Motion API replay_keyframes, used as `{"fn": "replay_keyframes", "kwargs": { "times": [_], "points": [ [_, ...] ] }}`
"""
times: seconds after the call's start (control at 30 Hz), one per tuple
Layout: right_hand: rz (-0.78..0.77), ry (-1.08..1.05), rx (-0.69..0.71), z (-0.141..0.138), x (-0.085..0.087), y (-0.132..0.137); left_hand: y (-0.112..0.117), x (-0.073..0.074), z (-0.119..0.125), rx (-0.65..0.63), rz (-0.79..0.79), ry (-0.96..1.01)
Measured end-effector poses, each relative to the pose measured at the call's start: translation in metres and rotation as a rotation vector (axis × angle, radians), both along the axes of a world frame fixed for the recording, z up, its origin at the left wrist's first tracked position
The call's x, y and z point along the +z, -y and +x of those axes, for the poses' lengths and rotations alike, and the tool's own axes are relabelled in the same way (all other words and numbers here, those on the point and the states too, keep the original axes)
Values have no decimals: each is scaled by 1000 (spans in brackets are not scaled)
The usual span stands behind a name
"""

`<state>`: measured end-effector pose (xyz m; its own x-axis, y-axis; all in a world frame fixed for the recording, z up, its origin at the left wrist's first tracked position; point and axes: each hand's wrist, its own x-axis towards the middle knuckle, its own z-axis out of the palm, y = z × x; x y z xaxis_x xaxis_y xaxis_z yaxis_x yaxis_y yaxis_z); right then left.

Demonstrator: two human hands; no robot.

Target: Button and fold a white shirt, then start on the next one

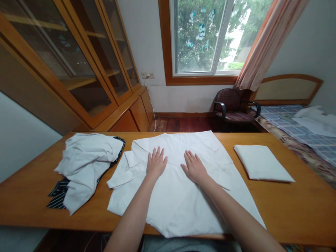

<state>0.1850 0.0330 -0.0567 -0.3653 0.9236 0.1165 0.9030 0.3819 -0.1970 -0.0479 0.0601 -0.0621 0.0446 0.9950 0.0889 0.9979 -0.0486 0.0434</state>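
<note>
Well, bare left hand (156, 163) and right hand (194, 167) lie flat, grip spread; dragging might crease that broad white cloth garment (175, 199).

A cabinet (91, 59) stands at left, a white cord (151, 101) hangs from a socket (144, 75) just beside it, a window (194, 56) with blue stickers (201, 32) shows trees (185, 21) outside, a curtain (273, 42) drapes at its right, and a chair (229, 101) stands beside a bed (288, 89) with a checked sheet (304, 140).

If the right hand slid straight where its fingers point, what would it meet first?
Probably just more of the white garment under the right hand; then the far edge of the table.
</note>
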Motion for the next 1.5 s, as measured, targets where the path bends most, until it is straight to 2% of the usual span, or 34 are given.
{"fn": "replay_keyframes", "kwargs": {
  "times": [0.17, 0.4, 0.53, 0.63, 0.77, 0.9, 1.1, 1.23, 1.37, 1.5],
  "points": [
    [-7, 54, -87, 48, -2, -3, -1, -1, -1, -1, 3, -7],
    [-12, 105, -231, 119, -14, -3, 0, -1, -2, -3, 0, -4],
    [-28, 110, -296, 146, -20, -4, 0, 0, -1, -10, 11, -10],
    [-27, 126, -320, 154, -21, -5, 0, 1, -1, -2, 0, -13],
    [-32, 124, -356, 149, -18, -5, 0, 1, 0, -1, -3, -6],
    [15, 45, -387, 126, -7, -7, 0, 0, 0, -3, 4, -1],
    [39, -38, -185, 55, 13, -10, 0, -2, -1, 3, -2, 6],
    [9, -33, -62, 16, 11, -8, 0, 1, 0, -3, -11, 7],
    [-21, -5, -58, 10, 1, -6, 0, 2, 0, -2, -18, 8],
    [-12, 21, -115, 30, -4, -7, -1, 1, 0, -3, -7, -4]
  ]
}}
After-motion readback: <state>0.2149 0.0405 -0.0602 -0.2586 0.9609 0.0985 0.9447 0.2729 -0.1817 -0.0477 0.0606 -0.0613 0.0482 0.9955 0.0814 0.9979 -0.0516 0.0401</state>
